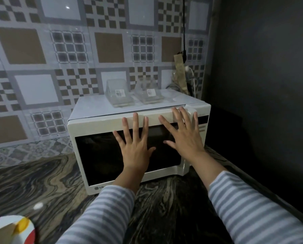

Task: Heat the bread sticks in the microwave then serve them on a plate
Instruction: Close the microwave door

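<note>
Nearest the camera, two forearms in grey-and-white striped sleeves reach forward over a dark bench with a swirling wood-grain pattern; a round plate with coloured markings shows at the lower left corner, blurred. Both hands are raised flat, fingers straight and spread, holding nothing. The left hand lies over the dark glass of the microwave door, its fingers reaching up onto the cream top strip of the door. The right hand sits just beside it, nearer the control panel (whether the palms actually press the door I cannot tell). The microwave is a boxy cream-white unit standing on the bench with its door closed. On its flat top, beyond the fingertips, stand two clear plastic containers with small white labels. No bread sticks can be made out. Behind is a glossy wall of checked grey-and-brown tiles, with a black cable hanging at the right.
</note>
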